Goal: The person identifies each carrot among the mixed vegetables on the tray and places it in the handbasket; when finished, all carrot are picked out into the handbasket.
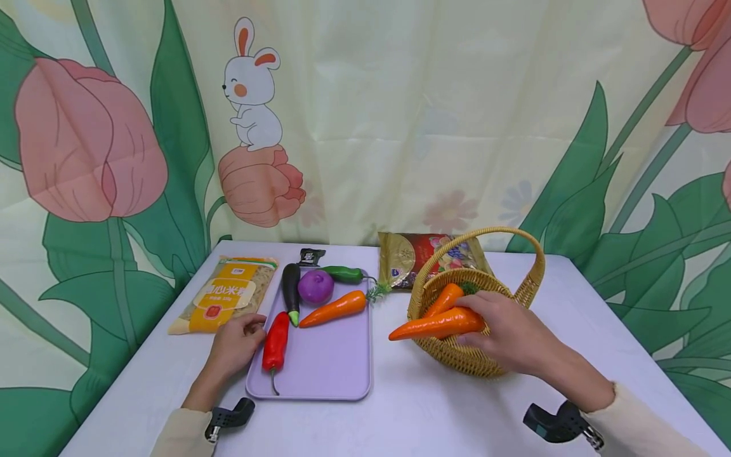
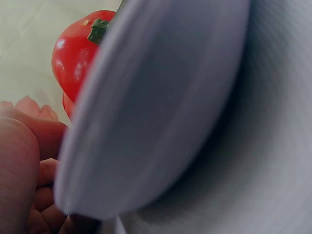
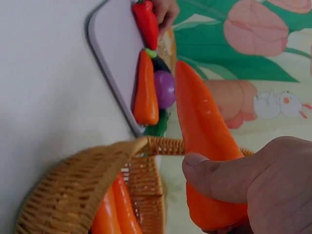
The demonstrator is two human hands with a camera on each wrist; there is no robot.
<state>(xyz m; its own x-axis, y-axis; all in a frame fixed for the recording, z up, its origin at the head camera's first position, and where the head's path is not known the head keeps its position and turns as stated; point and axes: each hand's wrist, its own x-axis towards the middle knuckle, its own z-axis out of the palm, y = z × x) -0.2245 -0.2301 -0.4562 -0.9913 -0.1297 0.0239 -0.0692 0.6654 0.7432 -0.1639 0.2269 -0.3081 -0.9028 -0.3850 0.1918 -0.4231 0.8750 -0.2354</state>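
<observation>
My right hand point(image 1: 505, 327) holds an orange carrot point(image 1: 436, 324) above the wicker basket point(image 1: 462, 365), its thumb point(image 3: 214, 178) across the thick end. More orange carrots point(image 3: 109, 209) lie inside the basket. My left hand point(image 1: 237, 346) rests at the left rim of the lilac tray point(image 1: 325, 374), fingers loosely bent beside a red chili pepper point(image 1: 276, 343). In the left wrist view the tray's wall hides some fingertips. On the tray are an eggplant point(image 1: 290, 289), a purple onion point(image 1: 316, 287), another carrot point(image 1: 337, 310) and a green chili pepper point(image 1: 344, 274).
A yellow-labelled food bag point(image 1: 225, 295) lies left of the tray. Behind the basket stands a red and gold packet point(image 1: 414, 254). A small black packet point(image 1: 311, 256) sits beyond the tray. The basket's tall handle point(image 1: 493, 231) arches over its opening. A printed curtain point(image 1: 365, 127) hangs behind the table.
</observation>
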